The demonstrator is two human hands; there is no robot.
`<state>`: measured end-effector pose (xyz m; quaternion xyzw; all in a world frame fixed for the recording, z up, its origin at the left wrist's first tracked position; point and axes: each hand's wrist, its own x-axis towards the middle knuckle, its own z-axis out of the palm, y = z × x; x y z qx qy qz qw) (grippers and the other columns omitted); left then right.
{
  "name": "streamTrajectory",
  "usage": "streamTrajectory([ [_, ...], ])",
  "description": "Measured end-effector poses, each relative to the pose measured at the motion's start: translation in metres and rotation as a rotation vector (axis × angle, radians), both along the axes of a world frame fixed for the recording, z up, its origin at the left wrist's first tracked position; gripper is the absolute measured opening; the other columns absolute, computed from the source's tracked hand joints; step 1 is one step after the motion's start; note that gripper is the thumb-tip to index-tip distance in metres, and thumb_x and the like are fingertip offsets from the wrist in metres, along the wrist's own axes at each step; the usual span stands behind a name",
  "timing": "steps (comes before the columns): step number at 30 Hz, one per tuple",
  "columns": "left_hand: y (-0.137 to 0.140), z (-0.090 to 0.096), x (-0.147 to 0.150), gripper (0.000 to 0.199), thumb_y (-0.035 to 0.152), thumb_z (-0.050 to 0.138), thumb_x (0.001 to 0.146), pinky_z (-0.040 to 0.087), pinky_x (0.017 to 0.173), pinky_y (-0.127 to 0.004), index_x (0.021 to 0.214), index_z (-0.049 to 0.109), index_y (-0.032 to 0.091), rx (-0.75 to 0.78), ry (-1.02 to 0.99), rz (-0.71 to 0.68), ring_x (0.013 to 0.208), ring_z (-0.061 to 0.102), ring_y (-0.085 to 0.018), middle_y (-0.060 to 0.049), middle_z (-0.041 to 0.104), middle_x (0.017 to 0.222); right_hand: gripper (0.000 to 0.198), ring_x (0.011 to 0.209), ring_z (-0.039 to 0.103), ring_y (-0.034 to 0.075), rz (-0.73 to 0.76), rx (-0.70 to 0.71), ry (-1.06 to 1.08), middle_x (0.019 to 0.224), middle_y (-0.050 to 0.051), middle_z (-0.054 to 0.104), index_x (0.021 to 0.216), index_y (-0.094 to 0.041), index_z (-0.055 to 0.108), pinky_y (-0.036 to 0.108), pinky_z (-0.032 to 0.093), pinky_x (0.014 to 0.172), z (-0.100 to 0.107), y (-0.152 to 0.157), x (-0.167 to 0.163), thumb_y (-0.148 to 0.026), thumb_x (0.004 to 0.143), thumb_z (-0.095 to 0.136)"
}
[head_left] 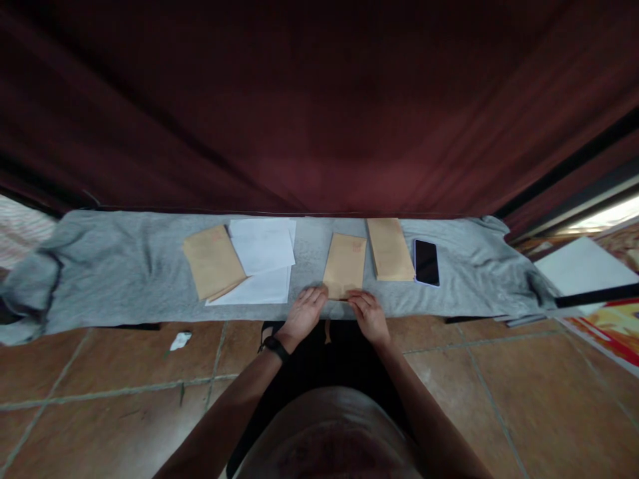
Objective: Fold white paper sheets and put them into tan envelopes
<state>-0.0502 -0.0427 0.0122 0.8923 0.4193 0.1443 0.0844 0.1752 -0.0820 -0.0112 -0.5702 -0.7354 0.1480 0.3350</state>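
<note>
A brown paper envelope (pixel 344 265) with a small red print near its top right lies in front of me on the grey cloth. My left hand (pixel 306 313) is at its lower left corner, fingers closed together on the edge. At the lower right, my right hand (pixel 368 315) pinches the bottom edge, where a dark narrow line shows at a fold or opening. My fingers partly cover both lower corners. Just right of this envelope sits a stack of brown envelopes (pixel 391 249).
Grey cloth (pixel 479 266) covers the narrow table. On the left are more brown envelopes (pixel 214 263), partly over white paper sheets (pixel 264 246). A phone (pixel 426 263) lies at the right. A dark red curtain (pixel 319 120) hangs behind. White scrap (pixel 180 340) lies on the tiled floor.
</note>
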Motion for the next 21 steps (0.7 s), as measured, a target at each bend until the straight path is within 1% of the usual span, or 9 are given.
streamTrajectory([
  [3, -0.007, 0.000, 0.001, 0.031, 0.013, 0.041, 0.096, 0.048, 0.099, -0.044, 0.117, 0.064, 0.018, -0.009, 0.018, -0.005, 0.108, 0.061, -0.026, -0.011, 0.068, 0.110, 0.026, 0.116, 0.063, 0.021, 0.035, 0.027, 0.030, 0.119, 0.008, 0.071, 0.106, -0.023, 0.070, 0.044, 0.050, 0.104, -0.002, -0.003, 0.004, -0.024, 0.102, 0.045],
  [5, -0.011, 0.002, 0.001, 0.028, 0.018, 0.041, 0.099, 0.048, 0.098, -0.044, 0.111, 0.066, 0.018, -0.016, -0.009, -0.014, 0.106, 0.061, -0.026, -0.011, 0.069, 0.109, 0.024, 0.119, 0.062, 0.021, 0.074, 0.029, 0.024, 0.122, 0.008, 0.070, 0.106, -0.023, 0.069, 0.045, 0.048, 0.107, -0.002, -0.006, 0.006, -0.023, 0.101, 0.046],
  [8, -0.001, 0.008, 0.002, 0.030, 0.027, 0.038, 0.102, 0.048, 0.100, -0.045, 0.110, 0.066, 0.020, -0.027, -0.099, -0.003, 0.108, 0.062, -0.025, -0.009, 0.070, 0.112, 0.022, 0.122, 0.061, 0.021, 0.108, 0.025, 0.024, 0.124, 0.007, 0.069, 0.106, -0.023, 0.068, 0.046, 0.044, 0.111, -0.002, -0.008, 0.008, -0.022, 0.101, 0.047],
  [10, 0.020, 0.014, 0.007, 0.035, 0.029, 0.035, 0.104, 0.045, 0.107, -0.044, 0.122, 0.063, 0.020, -0.023, -0.157, -0.002, 0.120, 0.059, -0.023, -0.009, 0.067, 0.126, 0.021, 0.121, 0.061, 0.020, 0.110, 0.033, 0.037, 0.122, 0.007, 0.069, 0.107, -0.022, 0.068, 0.046, 0.043, 0.112, -0.002, -0.008, 0.007, -0.021, 0.101, 0.047],
  [12, 0.051, 0.017, 0.015, 0.042, 0.029, 0.033, 0.104, 0.036, 0.117, -0.044, 0.139, 0.052, 0.017, 0.002, -0.169, -0.006, 0.139, 0.044, -0.023, -0.011, 0.054, 0.146, 0.021, 0.121, 0.062, 0.020, 0.108, 0.047, 0.051, 0.122, 0.008, 0.069, 0.108, -0.022, 0.067, 0.046, 0.043, 0.111, 0.000, -0.008, 0.007, -0.020, 0.100, 0.048],
  [13, 0.068, 0.018, 0.021, 0.045, 0.030, 0.033, 0.103, 0.032, 0.120, -0.044, 0.144, 0.047, 0.015, 0.016, -0.155, -0.008, 0.145, 0.037, -0.023, -0.011, 0.048, 0.152, 0.021, 0.121, 0.062, 0.020, 0.109, 0.056, 0.057, 0.122, 0.008, 0.069, 0.109, -0.023, 0.067, 0.046, 0.044, 0.111, 0.001, -0.007, 0.006, -0.019, 0.100, 0.048],
  [15, 0.103, 0.016, 0.032, 0.050, 0.031, 0.033, 0.103, 0.026, 0.123, -0.044, 0.149, 0.041, 0.013, 0.026, -0.104, -0.012, 0.149, 0.030, -0.022, -0.012, 0.041, 0.157, 0.021, 0.121, 0.062, 0.020, 0.114, 0.073, 0.070, 0.123, 0.008, 0.069, 0.110, -0.023, 0.066, 0.046, 0.045, 0.110, 0.003, -0.007, 0.006, -0.018, 0.099, 0.049],
  [17, 0.133, 0.011, 0.043, 0.051, 0.031, 0.032, 0.103, 0.021, 0.125, -0.044, 0.150, 0.039, 0.013, 0.016, -0.055, -0.022, 0.150, 0.029, -0.021, -0.012, 0.038, 0.159, 0.021, 0.121, 0.061, 0.020, 0.124, 0.084, 0.074, 0.124, 0.008, 0.069, 0.111, -0.024, 0.065, 0.046, 0.045, 0.109, 0.004, -0.007, 0.006, -0.017, 0.098, 0.050],
  [21, 0.173, 0.000, 0.062, 0.055, 0.038, 0.032, 0.103, 0.016, 0.125, -0.042, 0.151, 0.038, 0.012, -0.016, 0.042, -0.111, 0.151, 0.025, -0.021, -0.012, 0.035, 0.161, 0.018, 0.123, 0.060, 0.020, 0.123, 0.089, 0.079, 0.127, 0.008, 0.068, 0.111, -0.024, 0.064, 0.046, 0.045, 0.109, 0.005, -0.007, 0.006, -0.019, 0.099, 0.052],
])
